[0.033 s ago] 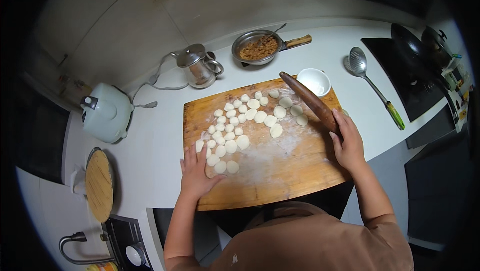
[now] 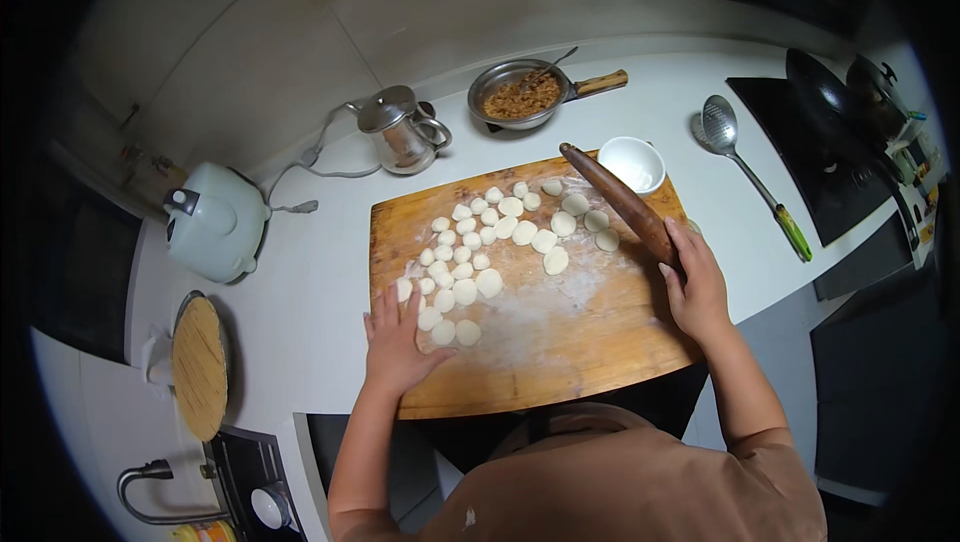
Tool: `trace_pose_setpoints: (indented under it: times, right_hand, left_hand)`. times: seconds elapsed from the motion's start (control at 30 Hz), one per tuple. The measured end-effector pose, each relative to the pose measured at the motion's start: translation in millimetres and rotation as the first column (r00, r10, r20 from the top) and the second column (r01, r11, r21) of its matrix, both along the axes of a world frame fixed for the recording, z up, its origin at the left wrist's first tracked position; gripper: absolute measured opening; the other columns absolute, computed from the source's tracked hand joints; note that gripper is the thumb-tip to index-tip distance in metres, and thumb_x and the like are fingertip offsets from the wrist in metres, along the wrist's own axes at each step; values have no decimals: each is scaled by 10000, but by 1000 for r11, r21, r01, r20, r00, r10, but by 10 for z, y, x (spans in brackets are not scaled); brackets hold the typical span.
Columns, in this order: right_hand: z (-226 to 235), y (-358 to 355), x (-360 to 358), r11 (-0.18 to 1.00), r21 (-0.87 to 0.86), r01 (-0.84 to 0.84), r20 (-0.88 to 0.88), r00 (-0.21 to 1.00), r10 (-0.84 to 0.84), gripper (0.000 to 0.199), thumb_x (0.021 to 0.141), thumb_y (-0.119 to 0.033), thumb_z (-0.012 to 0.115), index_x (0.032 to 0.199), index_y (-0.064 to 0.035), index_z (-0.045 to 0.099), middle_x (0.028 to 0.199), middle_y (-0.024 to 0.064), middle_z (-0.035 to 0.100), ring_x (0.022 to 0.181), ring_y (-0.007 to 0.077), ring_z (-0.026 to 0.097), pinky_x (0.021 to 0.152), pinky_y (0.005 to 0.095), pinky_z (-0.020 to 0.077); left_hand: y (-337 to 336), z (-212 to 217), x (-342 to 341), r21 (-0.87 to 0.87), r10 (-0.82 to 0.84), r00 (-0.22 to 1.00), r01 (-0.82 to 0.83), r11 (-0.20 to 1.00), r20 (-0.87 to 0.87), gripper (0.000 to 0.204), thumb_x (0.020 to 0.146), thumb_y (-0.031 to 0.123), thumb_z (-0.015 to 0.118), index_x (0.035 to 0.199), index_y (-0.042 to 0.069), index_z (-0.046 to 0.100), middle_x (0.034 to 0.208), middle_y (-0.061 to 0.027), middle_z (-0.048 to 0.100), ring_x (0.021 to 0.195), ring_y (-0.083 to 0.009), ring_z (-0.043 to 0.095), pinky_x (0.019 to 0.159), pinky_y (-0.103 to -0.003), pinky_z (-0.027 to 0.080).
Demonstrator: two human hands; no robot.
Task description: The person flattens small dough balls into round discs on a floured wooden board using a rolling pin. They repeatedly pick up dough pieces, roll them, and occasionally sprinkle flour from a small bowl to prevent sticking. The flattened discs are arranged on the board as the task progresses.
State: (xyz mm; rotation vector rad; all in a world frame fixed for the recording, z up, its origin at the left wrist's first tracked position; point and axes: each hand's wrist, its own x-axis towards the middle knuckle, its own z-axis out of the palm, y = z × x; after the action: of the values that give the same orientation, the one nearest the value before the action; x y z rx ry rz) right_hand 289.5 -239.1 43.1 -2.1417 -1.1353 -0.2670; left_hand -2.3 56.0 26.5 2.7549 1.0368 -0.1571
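Only your view is shifting; your right grip (image 2: 697,287) is holding the rolling pin (image 2: 622,201); your spread left hand (image 2: 398,350), if pressing, could be squashing centre-left dough (image 2: 443,332).

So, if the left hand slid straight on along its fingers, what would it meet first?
The left hand would probably meet the pale dough piece right at its fingertips first, on the wooden board; whether they touch is hard to tell from above.
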Motion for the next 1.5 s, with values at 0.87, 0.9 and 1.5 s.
trace_pose_setpoints:
  times: [0.87, 0.9, 1.5]
  right_hand:
    - [-42, -60, -111, 996, -54, -69, -74, 995, 65, 663, 809, 27, 686, 1426, -104, 484, 1268, 157, 573, 1130, 375, 577, 943, 428, 496]
    - [-43, -48, -105, 996, -48, -77, -72, 995, 74, 659, 807, 29, 685, 1422, -105, 489, 1270, 157, 573, 1132, 375, 577, 945, 429, 495]
    - [74, 236, -311, 956, -77, -284, 13, 958, 286, 641, 790, 4, 702, 1394, -123, 529, 1259, 130, 597, 1092, 351, 599, 911, 434, 495]
  left_hand:
    - [-169, -94, 798, -44, -258, 813, 328, 944, 522, 413, 902, 110, 624, 1305, 25, 600, 1433, -181, 527, 1328, -382, 480, 1124, -437, 383]
    - [-209, -102, 721, -42, -292, 814, 361, 932, 502, 406, 895, 97, 626, 1294, 25, 607, 1423, -176, 538, 1316, -375, 494, 1113, -435, 397]
    - [-553, -146, 518, -185, -419, 720, 597, 781, 553, 408, 811, 149, 759, 1197, 59, 662, 1214, -132, 672, 1143, -333, 616, 978, -407, 505]
